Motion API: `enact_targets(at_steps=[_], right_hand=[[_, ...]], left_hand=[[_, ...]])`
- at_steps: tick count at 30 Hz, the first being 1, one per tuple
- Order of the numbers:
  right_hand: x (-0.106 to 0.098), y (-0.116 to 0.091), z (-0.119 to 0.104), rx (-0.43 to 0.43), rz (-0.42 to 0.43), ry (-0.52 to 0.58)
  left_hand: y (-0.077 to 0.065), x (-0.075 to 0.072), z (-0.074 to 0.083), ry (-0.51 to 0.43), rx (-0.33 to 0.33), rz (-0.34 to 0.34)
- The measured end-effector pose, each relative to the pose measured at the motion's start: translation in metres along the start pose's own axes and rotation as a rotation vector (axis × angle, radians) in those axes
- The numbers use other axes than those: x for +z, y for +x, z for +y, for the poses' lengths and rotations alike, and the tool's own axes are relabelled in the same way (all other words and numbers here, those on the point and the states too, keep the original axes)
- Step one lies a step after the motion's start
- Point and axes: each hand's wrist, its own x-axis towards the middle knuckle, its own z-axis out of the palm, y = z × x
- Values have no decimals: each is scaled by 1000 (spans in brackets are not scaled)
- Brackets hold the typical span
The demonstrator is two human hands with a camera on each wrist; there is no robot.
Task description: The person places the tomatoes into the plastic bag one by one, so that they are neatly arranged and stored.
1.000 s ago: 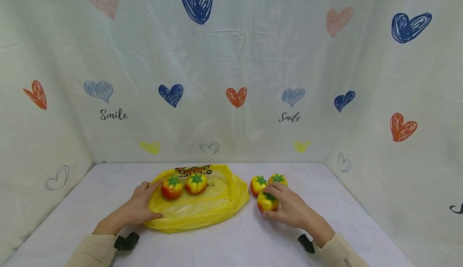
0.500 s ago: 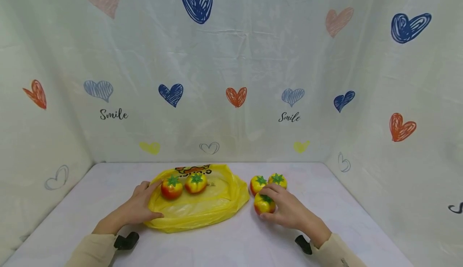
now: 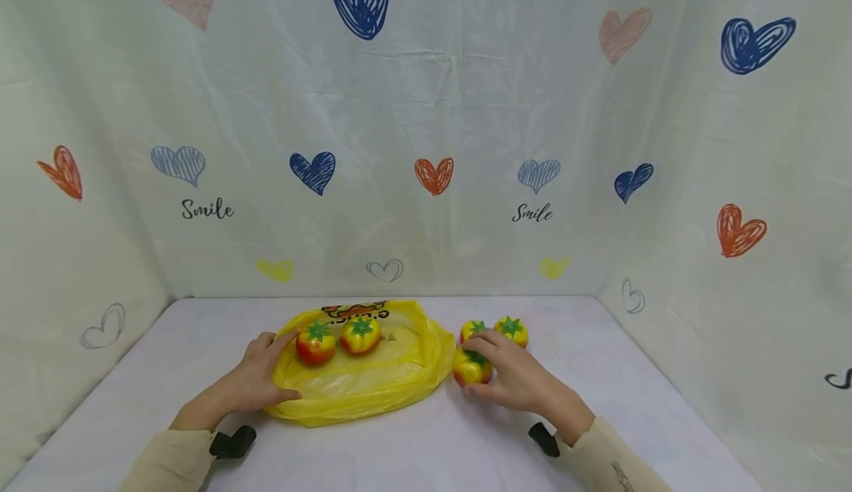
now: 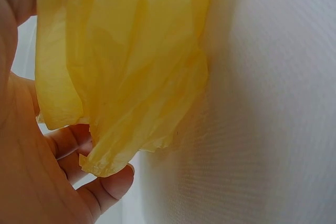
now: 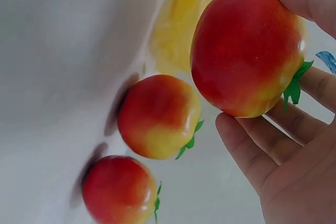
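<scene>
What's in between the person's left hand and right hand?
In the head view, a crinkled yellow plastic bag, with two shiny red-and-yellow round fruits on or in it, then a similar fruit gripped by the right hand.

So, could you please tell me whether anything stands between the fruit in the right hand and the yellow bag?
Nothing visible does: the held fruit in the right hand is just beside the yellow bag, and two loose fruits sit farther back, off that path.
</scene>
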Motion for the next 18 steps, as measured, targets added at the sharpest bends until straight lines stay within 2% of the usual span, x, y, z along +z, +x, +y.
enact_targets(at_steps=[8,18], right_hand=[[-2,15,-9,-85,40,8],[1,36,-19,-81,38,44]], left_hand=[[1,1,-1,4,14,13],[0,1,0,4,-5,6]])
